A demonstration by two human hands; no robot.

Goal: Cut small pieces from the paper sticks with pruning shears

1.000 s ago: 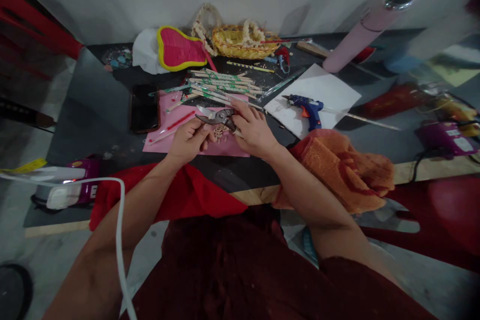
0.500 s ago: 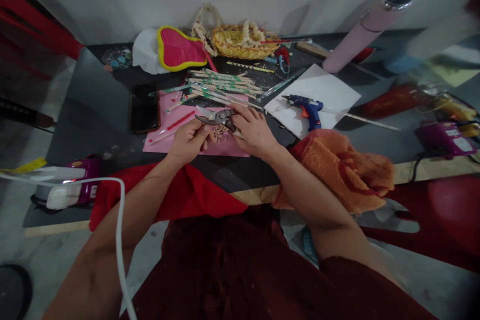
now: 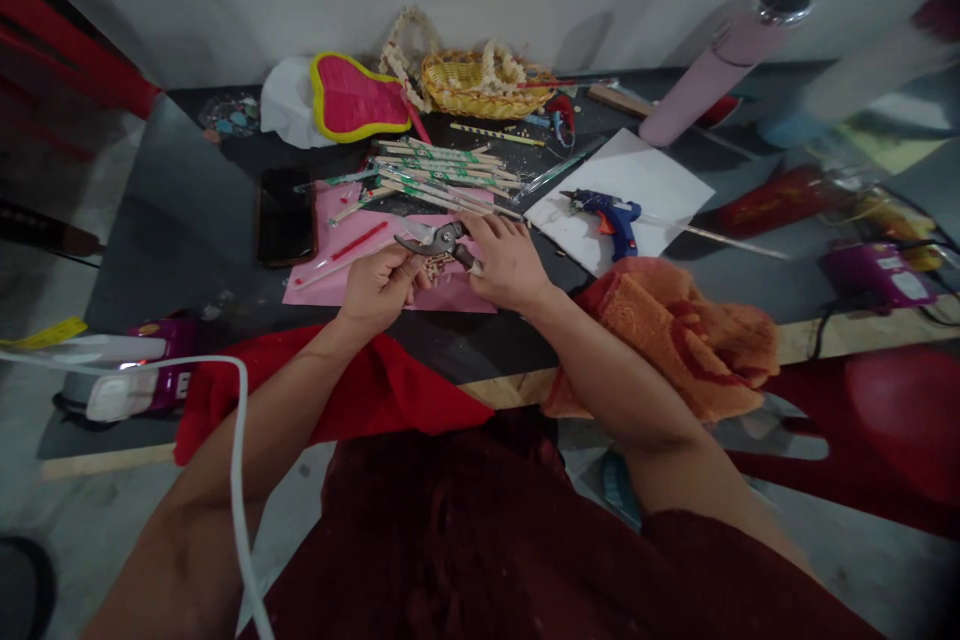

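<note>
My right hand (image 3: 510, 262) is wrapped round the handles of a pair of pruning shears (image 3: 439, 238), whose blades stand apart and point left. Just below the blades, my left hand (image 3: 379, 288) is closed in a pinch; what its fingers hold is too small and covered to make out. Both hands are over a sheet of pink paper (image 3: 319, 292). Small cut wooden pieces (image 3: 439, 267) lie on it between the hands. A red stick (image 3: 360, 242) rests to the left of the blades. Behind the shears is a pile of wooden sticks in green-printed wrappers (image 3: 442, 160).
A phone (image 3: 286, 217) lies left of the paper. On the right, a blue glue gun (image 3: 611, 215) rests on a white board (image 3: 664, 175) near a pink bottle (image 3: 712, 70). A yellow basket (image 3: 469, 98) stands at the wall. An orange cloth (image 3: 675, 340) hangs over the front edge.
The view has shifted slightly. More of the shears' lower handle shows beneath my right hand's fingers. My left hand stays pinched close to the blades.
</note>
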